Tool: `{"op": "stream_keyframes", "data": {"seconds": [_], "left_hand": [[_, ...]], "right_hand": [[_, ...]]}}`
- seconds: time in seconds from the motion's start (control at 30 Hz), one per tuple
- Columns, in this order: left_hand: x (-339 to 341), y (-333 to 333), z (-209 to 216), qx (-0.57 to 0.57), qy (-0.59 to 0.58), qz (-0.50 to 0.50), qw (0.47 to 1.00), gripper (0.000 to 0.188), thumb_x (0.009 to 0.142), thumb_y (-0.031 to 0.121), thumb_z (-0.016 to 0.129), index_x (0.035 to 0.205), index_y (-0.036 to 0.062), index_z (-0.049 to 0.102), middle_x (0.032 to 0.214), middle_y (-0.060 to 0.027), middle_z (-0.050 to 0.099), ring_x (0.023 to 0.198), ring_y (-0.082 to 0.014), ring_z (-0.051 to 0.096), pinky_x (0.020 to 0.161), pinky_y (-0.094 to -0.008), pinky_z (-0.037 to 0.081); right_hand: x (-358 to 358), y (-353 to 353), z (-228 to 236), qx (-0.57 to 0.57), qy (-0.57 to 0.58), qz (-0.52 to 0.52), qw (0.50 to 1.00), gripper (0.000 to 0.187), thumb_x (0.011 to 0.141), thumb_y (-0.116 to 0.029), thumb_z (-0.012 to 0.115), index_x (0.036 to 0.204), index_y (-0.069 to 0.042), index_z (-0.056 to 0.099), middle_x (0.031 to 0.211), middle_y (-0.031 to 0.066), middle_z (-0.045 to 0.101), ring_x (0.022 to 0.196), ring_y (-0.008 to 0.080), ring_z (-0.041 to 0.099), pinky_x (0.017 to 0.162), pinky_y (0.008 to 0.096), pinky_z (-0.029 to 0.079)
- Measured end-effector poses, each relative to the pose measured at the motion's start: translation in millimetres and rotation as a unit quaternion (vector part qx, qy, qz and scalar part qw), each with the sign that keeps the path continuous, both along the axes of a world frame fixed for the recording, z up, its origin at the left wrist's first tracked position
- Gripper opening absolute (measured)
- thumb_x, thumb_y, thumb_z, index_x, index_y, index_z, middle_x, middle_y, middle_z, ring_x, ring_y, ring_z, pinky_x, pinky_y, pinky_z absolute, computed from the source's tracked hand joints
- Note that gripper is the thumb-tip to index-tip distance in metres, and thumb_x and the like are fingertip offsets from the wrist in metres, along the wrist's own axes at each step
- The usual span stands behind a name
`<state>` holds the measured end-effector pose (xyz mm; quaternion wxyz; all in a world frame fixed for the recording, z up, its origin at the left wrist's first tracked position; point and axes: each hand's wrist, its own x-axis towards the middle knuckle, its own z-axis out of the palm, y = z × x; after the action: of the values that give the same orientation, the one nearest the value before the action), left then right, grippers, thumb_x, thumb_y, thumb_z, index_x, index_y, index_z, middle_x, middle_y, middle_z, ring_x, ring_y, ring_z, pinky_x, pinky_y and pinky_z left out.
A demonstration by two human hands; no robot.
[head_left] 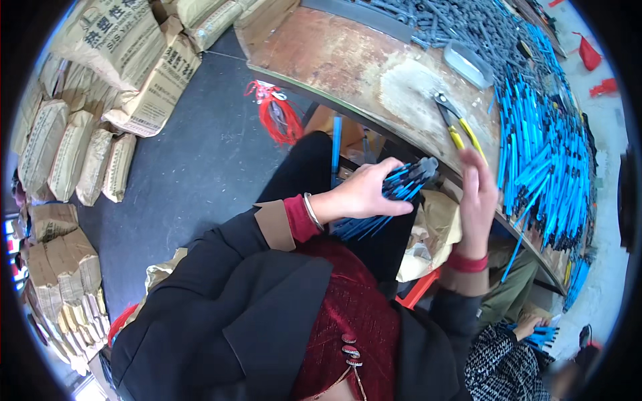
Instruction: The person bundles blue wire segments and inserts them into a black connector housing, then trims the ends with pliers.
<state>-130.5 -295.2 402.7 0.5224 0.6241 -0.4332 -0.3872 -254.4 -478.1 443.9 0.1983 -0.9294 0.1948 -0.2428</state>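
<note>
My left hand (pixel 361 192) is closed around a bundle of thin blue rods with black ends (pixel 402 182), held over my lap. Grey tips show at the bundle's upper end, and the blue shafts run down below my fingers. To the right of the bundle, my right hand (pixel 477 194) is raised, fingers stretched upward and holding nothing that I can see; it is slightly blurred and apart from the rods. Just beyond its fingertips, cutting pliers with yellow handles (pixel 457 127) lie on the worn wooden table (pixel 348 50).
Loose blue rods (pixel 542 154) cover the table's right side, with grey plastic pieces (pixel 448 23) heaped at the back. A clear tray (pixel 468 65) sits between. Paper sacks (pixel 144 80) stand at left. At lower right, another person's hand (pixel 528 327) holds blue rods.
</note>
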Motion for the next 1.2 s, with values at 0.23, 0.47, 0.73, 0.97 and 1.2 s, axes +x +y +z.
{"op": "stream_keyframes", "data": {"seconds": [0.23,0.47,0.73,0.97,1.2], "left_hand": [[-42,-24,16,-0.047,-0.264,0.172,0.948,0.047,0.068,0.028,0.073,0.099,0.0042,0.048,0.088,-0.0127,0.059,0.088,-0.0316,0.059,0.074,-0.0413,0.044],[-47,-12,23,-0.094,-0.296,0.225,0.923,0.049,0.065,0.030,0.075,0.097,0.0039,0.048,0.087,-0.0109,0.056,0.086,-0.0291,0.057,0.071,-0.0416,0.041],[-25,-8,16,-0.035,-0.188,0.248,0.950,0.045,0.070,0.027,0.074,0.100,0.0032,0.049,0.084,-0.0114,0.061,0.078,-0.0278,0.062,0.069,-0.0403,0.048],[56,50,35,-0.301,0.243,0.165,0.907,0.034,0.084,0.027,0.063,0.107,0.0041,0.053,0.091,-0.0088,0.062,0.083,-0.0235,0.062,0.076,-0.0368,0.052],[61,52,37,-0.452,0.494,0.132,0.731,0.043,0.089,0.045,0.051,0.105,0.0051,0.056,0.097,-0.0121,0.062,0.096,-0.0278,0.058,0.088,-0.0425,0.047]], "right_hand": [[-8,83,9,0.441,-0.207,-0.047,0.872,0.039,0.087,-0.009,0.061,0.119,0.008,0.047,0.109,0.0139,0.062,0.100,0.0158,0.056,0.089,0.0301,0.045],[0,99,28,0.339,-0.170,-0.070,0.923,0.027,0.087,-0.008,0.060,0.109,0.006,0.052,0.102,0.0120,0.064,0.089,0.0140,0.060,0.082,0.0269,0.046],[38,84,32,0.109,0.068,-0.085,0.988,0.034,0.083,-0.012,0.065,0.110,0.007,0.053,0.091,0.0067,0.067,0.075,0.0123,0.061,0.070,0.0258,0.048],[-7,61,67,0.230,-0.275,0.069,0.931,0.058,0.085,-0.006,0.059,0.136,0.002,0.032,0.137,0.0185,0.041,0.129,0.0255,0.038,0.104,0.0384,0.032],[-54,54,-46,0.172,-0.137,0.054,0.974,0.082,0.079,-0.011,0.068,0.144,-0.007,0.019,0.147,0.0164,0.027,0.134,0.0300,0.031,0.106,0.0487,0.027]]}}
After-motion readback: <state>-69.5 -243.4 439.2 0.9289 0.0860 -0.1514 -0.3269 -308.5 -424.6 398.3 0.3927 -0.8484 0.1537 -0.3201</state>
